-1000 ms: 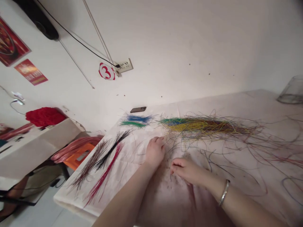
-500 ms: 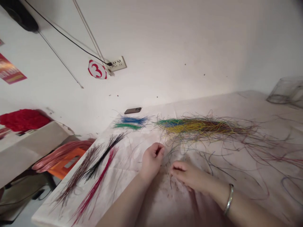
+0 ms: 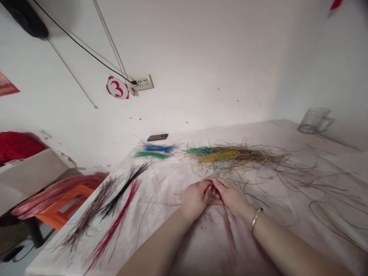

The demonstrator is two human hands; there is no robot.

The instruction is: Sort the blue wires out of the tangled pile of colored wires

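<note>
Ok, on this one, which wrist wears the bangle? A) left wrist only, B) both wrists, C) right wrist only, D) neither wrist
C: the metal bangle sits just behind the right hand, while the left wrist is bare.

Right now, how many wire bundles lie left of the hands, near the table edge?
3: brown wire bundle, black wire bundle, red wire bundle, side by side left of the left hand.

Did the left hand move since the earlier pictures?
Yes. The left hand moved sideways, away from the red wire bunch and toward the right hand, and now the two hands touch.
</note>
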